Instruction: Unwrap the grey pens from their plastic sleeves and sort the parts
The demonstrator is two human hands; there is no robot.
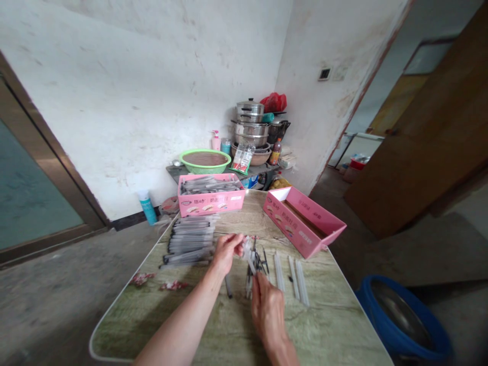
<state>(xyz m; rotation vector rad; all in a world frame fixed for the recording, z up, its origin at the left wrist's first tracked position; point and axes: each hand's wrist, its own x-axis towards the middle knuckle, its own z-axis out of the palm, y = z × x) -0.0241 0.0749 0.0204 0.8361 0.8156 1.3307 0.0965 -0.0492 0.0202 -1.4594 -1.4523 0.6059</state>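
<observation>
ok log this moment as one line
left hand: pinching clear plastic | right hand: gripping translucent tube | table: loose tubes, pink boxes

Beyond far edge of surface (328, 330): dark low stand (172, 172). On it, green basin (206, 169) toward left end, brownish inside; behind basin, pink pump bottle (216, 142). Right of basin, clear packet (242, 159) leaning before stacked steel pots (251, 130); red plastic bag (273, 103) beside top pot; bottle with red cap (275, 152) farther right. Off far left corner, teal can (148, 209) upright on floor (53, 300), white cap. Beside right edge near corner, blue tub (368, 305). Farther right, brown wooden door (423, 137). Wall switch (325, 74) high beyond far right corner.
</observation>
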